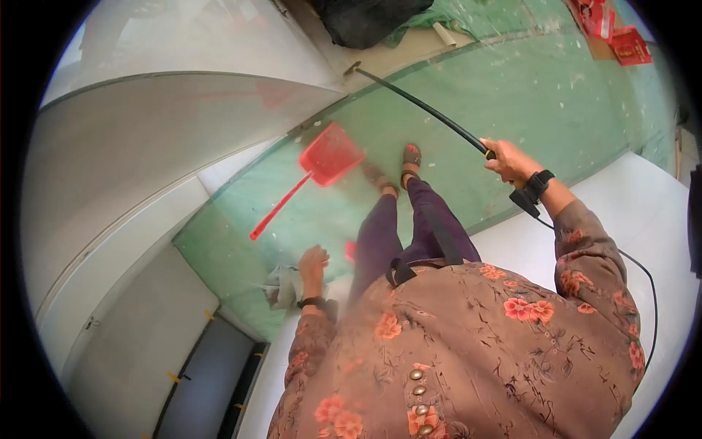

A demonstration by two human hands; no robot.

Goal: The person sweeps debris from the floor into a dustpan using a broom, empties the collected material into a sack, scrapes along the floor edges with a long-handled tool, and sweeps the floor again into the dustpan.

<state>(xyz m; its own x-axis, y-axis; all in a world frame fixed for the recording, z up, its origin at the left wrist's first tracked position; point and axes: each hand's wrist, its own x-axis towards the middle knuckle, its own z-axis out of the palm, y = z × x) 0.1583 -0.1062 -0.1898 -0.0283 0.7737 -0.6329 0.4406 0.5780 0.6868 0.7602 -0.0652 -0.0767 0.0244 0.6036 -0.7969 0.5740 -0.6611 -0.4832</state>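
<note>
My right hand (pixel 510 162) is wrapped around the grip of a long black rod (pixel 431 113) with a small brownish head at its far end, reaching down to the floor by the cabinet's corner. A black device with a cable is strapped at that wrist. My left hand (pixel 314 262) is held low on the other side, fingers curled, with nothing visible in them. Beside and beyond it lies a crumpled greyish bag or cloth (pixel 283 287). A red dustpan (pixel 330 155) with a long handle rests on the green floor covering near my feet.
Green sheeting (pixel 556 102) covers the floor, spotted with debris. White panels and a cabinet (pixel 183 124) stand on the left. A black bag (pixel 376 18) lies at the far edge, with a pale roll (pixel 444 34) close by. Red packets (pixel 629 46) sit far right.
</note>
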